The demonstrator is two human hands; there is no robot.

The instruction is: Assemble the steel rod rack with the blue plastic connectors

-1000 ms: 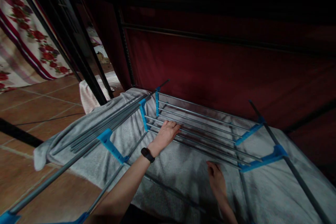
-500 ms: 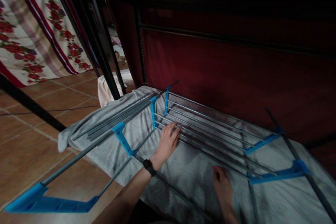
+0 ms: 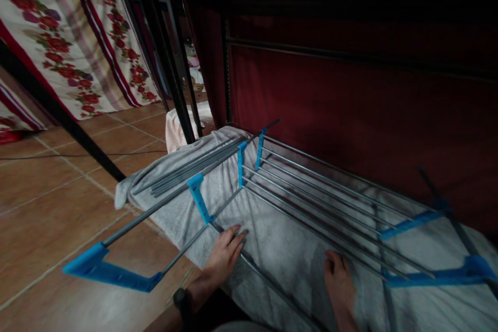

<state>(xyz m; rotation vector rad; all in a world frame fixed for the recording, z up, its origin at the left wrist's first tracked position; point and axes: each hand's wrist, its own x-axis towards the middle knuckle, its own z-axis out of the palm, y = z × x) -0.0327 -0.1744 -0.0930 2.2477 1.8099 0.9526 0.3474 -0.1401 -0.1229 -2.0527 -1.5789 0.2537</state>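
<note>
Filling the far side, a dark red cloth hangs behind everything, with brown floor tiles at the left. In front of it spreads the grey blanket, soft and creased, so whatever stands on it probably rocks easily. The rack rests there: its slatted tier lies across the middle and right, and its near-left part reaches out over the floor. On the blanket's left lies a bundle of grey rods. The right hand is curled low on the near right, just in front of the slats; whether its grip has anything inside, I cannot tell. The left hand lies over the near tube, fingers slightly apart; its thumb is hidden, so I cannot tell whether that grip pinches the tube or merely touches it. Just to the left of the fingertips sits a blue bracket, where the tube meets the side frame. For good handling, I would wrap the tube close to that joint, press along its length rather than sideways, and steady the right end with the other palm.
</note>
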